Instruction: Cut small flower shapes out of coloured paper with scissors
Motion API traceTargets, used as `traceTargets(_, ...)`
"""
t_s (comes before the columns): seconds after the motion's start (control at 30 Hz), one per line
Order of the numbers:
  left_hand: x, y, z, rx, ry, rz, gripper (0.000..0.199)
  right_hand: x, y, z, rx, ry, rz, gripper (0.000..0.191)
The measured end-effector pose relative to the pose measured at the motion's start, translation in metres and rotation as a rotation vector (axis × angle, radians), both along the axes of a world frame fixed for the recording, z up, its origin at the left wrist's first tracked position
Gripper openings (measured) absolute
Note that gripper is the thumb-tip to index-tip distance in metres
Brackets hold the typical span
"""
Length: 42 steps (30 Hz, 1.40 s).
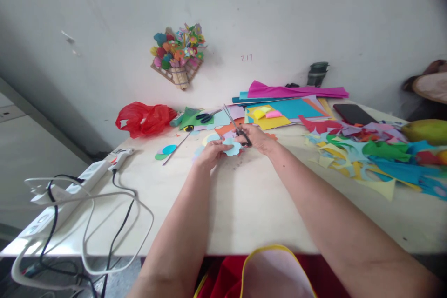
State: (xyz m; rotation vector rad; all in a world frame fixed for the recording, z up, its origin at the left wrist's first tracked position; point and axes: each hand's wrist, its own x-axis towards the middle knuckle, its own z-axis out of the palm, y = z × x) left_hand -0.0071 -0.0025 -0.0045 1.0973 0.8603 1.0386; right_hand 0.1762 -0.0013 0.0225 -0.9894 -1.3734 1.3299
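Observation:
Between the thumb and fingers of my left hand (213, 152) is a light blue paper flower (232, 147) with a scalloped edge. My right hand (256, 137) is closed around the dark handles of a pair of scissors (231, 115), whose blades point up and away from me. Some of its fingers also come close to the flower's right edge; whether they touch it I cannot tell. Just beyond both hands lie pale paper pieces and an orange sheet (225, 128), partly hidden by the hands.
Paper scraps (370, 153) cover the table's right side, near a dark phone (354, 114). Coloured sheets (296, 108) and a second pair of scissors (207, 116) lie at the back. A red plastic bag (145, 118) sits back left; a power strip (70, 195) with loose cables runs along the left.

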Motion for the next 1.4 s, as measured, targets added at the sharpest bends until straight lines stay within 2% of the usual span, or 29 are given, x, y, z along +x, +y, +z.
traceTargets(0.2, 0.002, -0.003, 0.002, 0.006, 0.026, 0.004, 0.038, -0.005, -0.001, 0.001, 0.006, 0.0, -0.02, 0.03)
traceTargets(0.43, 0.002, 0.002, -0.001, 0.018, -0.018, 0.087, 0.034, -0.01, -0.01, 0.01, -0.072, -0.013, -0.118, 0.031)
traceTargets(0.73, 0.002, 0.006, -0.007, 0.059, -0.097, 0.125, 0.035, -0.012, -0.007, 0.008, -0.075, -0.029, -0.133, 0.029)
traceTargets(0.93, -0.001, 0.008, -0.006, 0.122, -0.165, 0.203, 0.032, -0.005, -0.005, 0.007, -0.107, -0.033, -0.14, 0.024)
traceTargets(1.07, -0.003, 0.011, -0.005, 0.149, -0.185, 0.228, 0.034, 0.003, 0.0, 0.0, -0.097, -0.073, -0.042, 0.022)
traceTargets(1.23, -0.003, 0.012, -0.006, 0.158, -0.207, 0.246, 0.037, 0.013, 0.006, -0.005, -0.021, -0.136, 0.17, 0.017)
traceTargets(1.4, -0.002, 0.011, -0.006, 0.145, -0.246, 0.264, 0.04, 0.02, 0.005, -0.004, 0.035, -0.238, 0.299, 0.031)
